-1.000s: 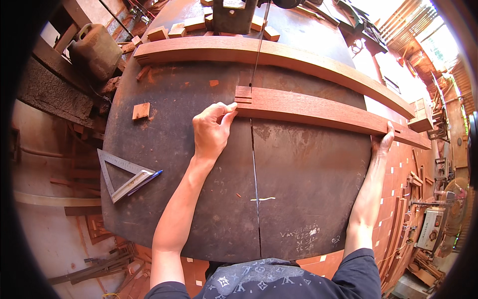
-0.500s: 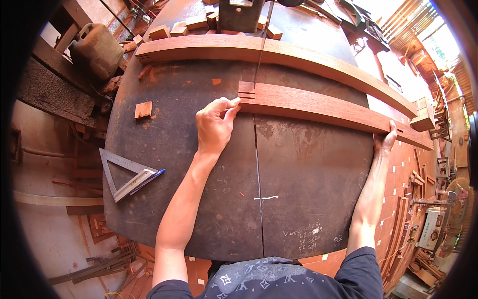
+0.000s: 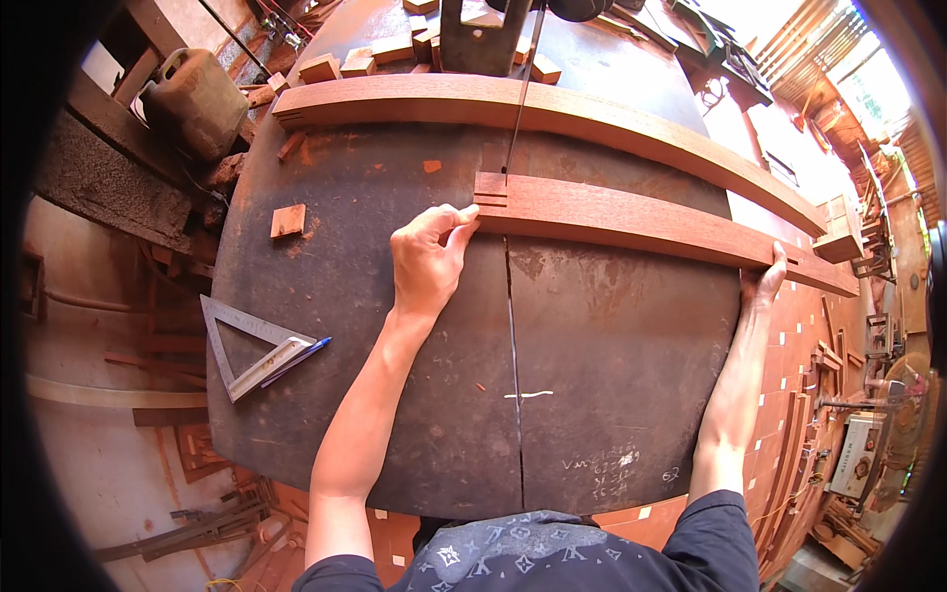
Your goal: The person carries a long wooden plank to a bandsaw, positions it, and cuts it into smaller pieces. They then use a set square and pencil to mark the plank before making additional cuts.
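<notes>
A reddish wooden beam [image 3: 621,217] lies across the dark metal saw table [image 3: 424,395], with slots cut into its left end. My left hand [image 3: 430,255] is closed on the near corner of that slotted end, thumb and fingers pinching it. Toward the beam's right end, my right hand [image 3: 764,279] grips it from the near side, thumb on top beside a small slot. The thin upright band saw blade [image 3: 519,109] meets the beam's far edge close to the slotted end. Whether its teeth are in the wood is too small to tell.
Beyond the blade, a longer wooden beam [image 3: 434,97] spans the table, with several offcuts [image 3: 393,47] behind it. A square wood block [image 3: 288,221], a triangular square [image 3: 237,340] and a blue pen [image 3: 296,361] lie left. A jerrycan [image 3: 195,102] stands off the table's far left.
The beam's left end sits slightly nearer to me, my left hand moving with it. The whole view has also shifted a little. Both hands keep their hold.
</notes>
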`<state>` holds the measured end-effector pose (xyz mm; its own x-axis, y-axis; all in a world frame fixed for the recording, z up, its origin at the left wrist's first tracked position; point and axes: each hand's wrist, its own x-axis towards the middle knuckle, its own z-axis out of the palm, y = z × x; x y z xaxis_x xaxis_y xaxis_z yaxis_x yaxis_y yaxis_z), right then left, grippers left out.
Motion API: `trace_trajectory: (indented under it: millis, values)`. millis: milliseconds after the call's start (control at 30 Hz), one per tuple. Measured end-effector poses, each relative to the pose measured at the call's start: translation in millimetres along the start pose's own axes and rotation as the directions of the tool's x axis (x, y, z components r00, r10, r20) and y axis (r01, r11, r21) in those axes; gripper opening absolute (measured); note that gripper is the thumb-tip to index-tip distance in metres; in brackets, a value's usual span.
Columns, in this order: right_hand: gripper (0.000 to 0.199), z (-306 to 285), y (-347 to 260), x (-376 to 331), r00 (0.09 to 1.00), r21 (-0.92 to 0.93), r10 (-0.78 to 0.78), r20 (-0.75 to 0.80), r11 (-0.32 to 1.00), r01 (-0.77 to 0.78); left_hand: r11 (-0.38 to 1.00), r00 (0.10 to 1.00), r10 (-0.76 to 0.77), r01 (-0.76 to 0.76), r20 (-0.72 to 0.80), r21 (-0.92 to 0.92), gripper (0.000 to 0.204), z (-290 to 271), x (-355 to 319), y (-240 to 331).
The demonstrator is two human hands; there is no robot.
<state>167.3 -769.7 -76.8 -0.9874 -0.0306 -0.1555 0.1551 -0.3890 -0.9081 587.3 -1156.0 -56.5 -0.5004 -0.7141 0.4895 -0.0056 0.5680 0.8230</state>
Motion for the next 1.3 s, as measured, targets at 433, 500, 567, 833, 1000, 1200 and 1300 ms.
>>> trace_trajectory:
  millis: [433, 500, 567, 833, 1000, 1200, 1300]
  values:
    - [0.058, -2, 1, 4, 1.0, 0.024, -0.012, 0.008, 1.0, 0.012, 0.999, 0.999, -0.009, 0.008, 0.031, 0.042, 0.007, 2, 7, -4]
    - [0.058, -3, 1, 6, 1.0, 0.023, -0.017, 0.011, 1.0, 0.016, 0.999, 1.0, -0.011, 0.01, 0.029, 0.041, 0.007, 2, 8, -6]
    - [0.057, -4, 2, 7, 1.0, 0.022, -0.013, 0.017, 1.0, 0.013, 0.999, 0.999, -0.017, 0.016, 0.029, 0.042, 0.007, 2, 7, -7]
    - [0.054, -3, 2, 12, 0.999, 0.047, -0.006, 0.049, 0.999, 0.003, 0.997, 0.999, -0.02, 0.018, 0.028, 0.07, 0.006, 2, 8, -7]
    - [0.054, -4, 3, 14, 0.999, 0.042, 0.001, 0.038, 0.999, -0.003, 0.999, 0.999, -0.038, 0.038, -0.005, 0.02, 0.009, 5, 7, -6]
    - [0.055, -2, 1, 17, 0.998, 0.061, 0.003, 0.055, 0.998, -0.007, 0.998, 0.998, -0.065, 0.064, -0.019, -0.003, 0.011, 7, 7, -3]
    - [0.054, 3, 2, 10, 0.999, 0.042, 0.005, 0.035, 0.999, -0.006, 0.997, 0.997, -0.075, 0.075, -0.018, 0.007, 0.011, 7, 7, -4]
